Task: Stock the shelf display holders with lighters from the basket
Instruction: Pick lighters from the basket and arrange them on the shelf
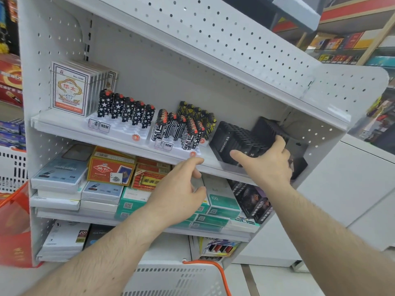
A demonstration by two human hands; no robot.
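A: Black holder (pixel 237 139) sits empty at the shelf's (pixel 119 136) right end; right hand (pixel 265 163) grips it, likely to square it for loading.

B: Left hand (pixel 181 189) hovers, fingers loose, empty; lighters (pixel 126 111) fill white holders (pixel 119 129); basket (pixel 177 278) waits below.

counting the lighter shelf

i count five star-patterned lighters (pixel 126 111) in one white display holder (pixel 119 128), two black empty holders (pixel 237 142) by my right hand (pixel 267 165), and one white basket (pixel 177 278) below me.

A shop — white pegboard shelving (pixel 235 39) stocked with boxed playing cards (pixel 69 88), lighters in display holders (pixel 126 112), packaged goods — cigarette cartons (pixel 342 42) upper right.
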